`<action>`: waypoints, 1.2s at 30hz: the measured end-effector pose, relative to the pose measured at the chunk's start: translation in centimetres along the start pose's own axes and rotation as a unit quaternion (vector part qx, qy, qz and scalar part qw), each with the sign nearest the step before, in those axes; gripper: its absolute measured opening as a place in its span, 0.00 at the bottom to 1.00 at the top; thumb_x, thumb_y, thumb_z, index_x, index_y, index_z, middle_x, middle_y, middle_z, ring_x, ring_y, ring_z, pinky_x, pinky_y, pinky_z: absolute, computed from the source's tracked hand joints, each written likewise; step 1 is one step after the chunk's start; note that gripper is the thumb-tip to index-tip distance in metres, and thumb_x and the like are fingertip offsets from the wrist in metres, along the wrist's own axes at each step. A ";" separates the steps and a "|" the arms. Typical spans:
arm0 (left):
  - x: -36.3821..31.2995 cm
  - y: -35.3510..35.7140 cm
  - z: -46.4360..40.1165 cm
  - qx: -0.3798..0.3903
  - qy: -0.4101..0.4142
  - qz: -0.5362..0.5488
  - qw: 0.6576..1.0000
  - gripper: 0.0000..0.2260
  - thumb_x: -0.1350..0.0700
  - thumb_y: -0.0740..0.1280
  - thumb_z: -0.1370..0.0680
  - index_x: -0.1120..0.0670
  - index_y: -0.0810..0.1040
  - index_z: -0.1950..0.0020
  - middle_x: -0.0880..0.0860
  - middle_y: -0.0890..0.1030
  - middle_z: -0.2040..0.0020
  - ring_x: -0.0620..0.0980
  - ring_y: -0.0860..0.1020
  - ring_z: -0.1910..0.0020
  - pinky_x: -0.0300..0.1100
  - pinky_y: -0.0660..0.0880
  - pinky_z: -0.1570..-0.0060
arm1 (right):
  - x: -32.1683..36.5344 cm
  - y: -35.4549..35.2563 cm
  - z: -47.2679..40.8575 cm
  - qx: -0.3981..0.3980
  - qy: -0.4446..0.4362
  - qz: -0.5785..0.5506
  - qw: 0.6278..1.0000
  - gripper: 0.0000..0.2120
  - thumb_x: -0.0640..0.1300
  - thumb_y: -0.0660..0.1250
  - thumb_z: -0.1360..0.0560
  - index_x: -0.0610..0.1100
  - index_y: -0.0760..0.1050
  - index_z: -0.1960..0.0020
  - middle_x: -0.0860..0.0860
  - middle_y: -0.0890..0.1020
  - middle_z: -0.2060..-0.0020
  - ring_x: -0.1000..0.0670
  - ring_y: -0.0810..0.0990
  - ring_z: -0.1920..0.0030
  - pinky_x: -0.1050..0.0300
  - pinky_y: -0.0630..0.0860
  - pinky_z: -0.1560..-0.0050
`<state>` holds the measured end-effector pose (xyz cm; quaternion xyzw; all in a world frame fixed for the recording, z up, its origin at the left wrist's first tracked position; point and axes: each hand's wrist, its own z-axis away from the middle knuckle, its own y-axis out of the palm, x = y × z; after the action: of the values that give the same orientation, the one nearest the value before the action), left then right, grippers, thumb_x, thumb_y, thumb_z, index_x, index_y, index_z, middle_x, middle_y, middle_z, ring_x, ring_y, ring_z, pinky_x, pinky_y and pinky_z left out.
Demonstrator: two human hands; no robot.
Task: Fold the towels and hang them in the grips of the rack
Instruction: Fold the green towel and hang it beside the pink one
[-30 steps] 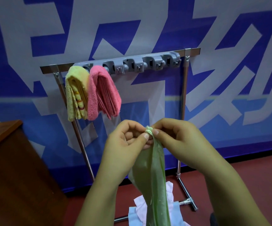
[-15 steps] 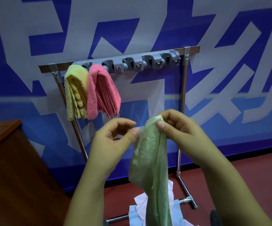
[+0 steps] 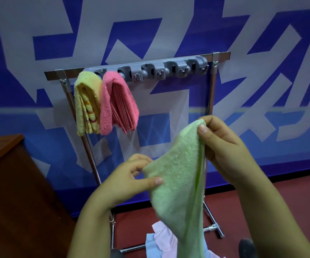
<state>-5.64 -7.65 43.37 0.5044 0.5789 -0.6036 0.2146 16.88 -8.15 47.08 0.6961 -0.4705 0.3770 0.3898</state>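
Green towel (image 3: 178,175) is held up in front of the rack (image 3: 213,101), below its grey grip bar (image 3: 150,71), and hangs down past the lower frame edge. The right hand (image 3: 223,146) pinches the towel's upper corner between thumb and curled fingers, on the side toward the rack's right upright. The left hand (image 3: 130,179) pinches a lower edge of the same towel, thumb laid over the front of the cloth and fingers behind it, nearer the rack's left upright. The cloth is spread between the two hands on a slant.

On the rack, a folded yellow towel (image 3: 86,107) hangs at the left end of the grip bar, and a folded pink towel (image 3: 118,105) hangs just beside it, the two touching. The grips further right along the bar hold nothing.

Pale pink and light blue cloths (image 3: 159,241) lie on the red floor (image 3: 290,198) by the rack's foot. A brown wooden counter (image 3: 10,183) stands left of the rack. A blue and white banner (image 3: 150,25) stands behind the rack.
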 end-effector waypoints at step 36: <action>-2.9 -1.5 -1.3 -0.210 -0.069 0.409 0.885 0.23 0.51 0.71 0.33 0.63 0.76 0.44 0.57 0.79 0.60 0.53 0.76 0.62 0.41 0.73 0.63 | 0.6 -0.5 -1.3 -0.112 0.126 -0.096 0.981 0.07 0.36 0.60 0.24 0.40 0.74 0.60 0.53 0.78 0.78 0.59 0.75 0.78 0.67 0.74 0.74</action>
<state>-5.30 -7.00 46.79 0.5965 0.4185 -0.3599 0.5827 17.30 -7.04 48.03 0.6373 -0.3877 0.3669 0.5558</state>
